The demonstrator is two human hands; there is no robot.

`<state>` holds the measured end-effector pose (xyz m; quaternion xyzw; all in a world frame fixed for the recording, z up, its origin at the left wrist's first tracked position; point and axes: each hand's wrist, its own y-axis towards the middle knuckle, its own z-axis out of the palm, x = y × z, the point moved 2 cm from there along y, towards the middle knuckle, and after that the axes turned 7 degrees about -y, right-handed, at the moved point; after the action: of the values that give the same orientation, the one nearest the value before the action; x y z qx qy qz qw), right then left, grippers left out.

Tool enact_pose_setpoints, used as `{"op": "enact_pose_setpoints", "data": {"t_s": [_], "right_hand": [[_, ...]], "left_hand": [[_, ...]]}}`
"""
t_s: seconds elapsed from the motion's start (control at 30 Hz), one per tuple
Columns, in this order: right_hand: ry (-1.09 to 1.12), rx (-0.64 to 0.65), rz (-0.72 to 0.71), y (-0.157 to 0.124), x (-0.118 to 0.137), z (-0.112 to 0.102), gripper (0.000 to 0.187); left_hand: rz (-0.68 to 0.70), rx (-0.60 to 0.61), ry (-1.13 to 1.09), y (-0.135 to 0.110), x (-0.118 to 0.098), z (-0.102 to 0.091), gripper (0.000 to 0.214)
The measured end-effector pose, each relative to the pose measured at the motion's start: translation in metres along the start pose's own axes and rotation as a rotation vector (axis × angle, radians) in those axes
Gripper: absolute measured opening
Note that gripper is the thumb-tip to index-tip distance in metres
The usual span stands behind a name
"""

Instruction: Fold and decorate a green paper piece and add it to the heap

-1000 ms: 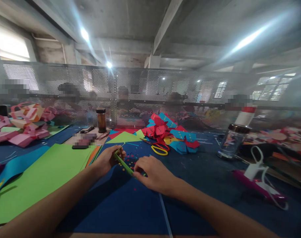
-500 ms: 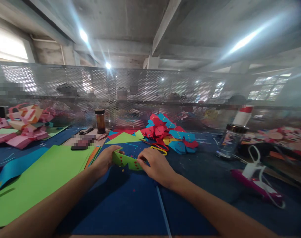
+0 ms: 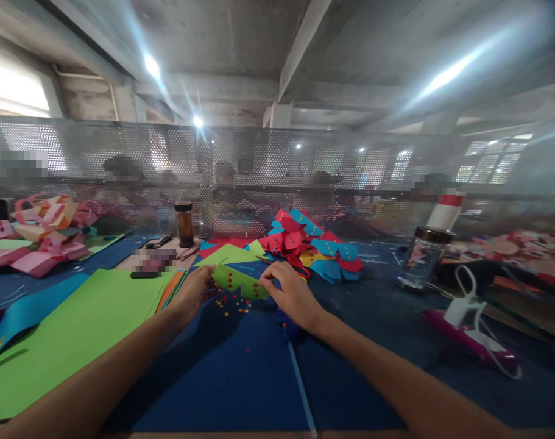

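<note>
A small folded green paper piece (image 3: 238, 283) with red and yellow dots is held up between both hands over the blue table (image 3: 240, 378). My left hand (image 3: 192, 292) pinches its left end. My right hand (image 3: 290, 292) pinches its right end. Tiny red and yellow paper bits (image 3: 231, 305) lie on the table just under the piece. A pile of finished red and blue dotted paper shapes (image 3: 316, 244) sits right behind my hands, with yellow-handled scissors partly hidden by my right hand.
Large green sheets (image 3: 76, 323) and a blue sheet (image 3: 25, 308) lie at the left, a dark phone (image 3: 152, 265) beyond them. A brown jar (image 3: 184, 224), a glass jar (image 3: 421, 256) and a white-and-magenta tool (image 3: 473, 323) stand around. A perforated metal screen (image 3: 277, 171) with people behind closes the back.
The green piece was lying edge-on low over the table; both hands have lifted it, moved it away from me and turned its dotted face towards me.
</note>
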<state>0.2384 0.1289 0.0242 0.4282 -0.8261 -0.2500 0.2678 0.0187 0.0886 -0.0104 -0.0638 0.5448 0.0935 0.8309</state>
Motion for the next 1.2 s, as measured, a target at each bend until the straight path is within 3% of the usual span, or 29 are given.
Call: {"op": "enact_pose_setpoints", "data": {"t_s": [0.3,0.67,0.83,1.2], "right_hand": [[-0.077,0.015,0.024,0.002,-0.01,0.002,0.014],[-0.131,-0.011,0.039,0.001,-0.019,0.006,0.013],[-0.1,-0.031,0.044,0.002,-0.018,0.005,0.013],[0.043,-0.095,0.052,0.001,-0.018,0.004,0.012]], "left_hand": [[0.101,0.067,0.043,-0.004,-0.006,0.004,0.039],[0.157,0.137,0.144,-0.003,-0.004,0.006,0.042],[0.119,0.11,0.157,0.0,0.001,0.002,0.04],[0.037,0.043,-0.059,0.003,0.002,-0.002,0.027]]}}
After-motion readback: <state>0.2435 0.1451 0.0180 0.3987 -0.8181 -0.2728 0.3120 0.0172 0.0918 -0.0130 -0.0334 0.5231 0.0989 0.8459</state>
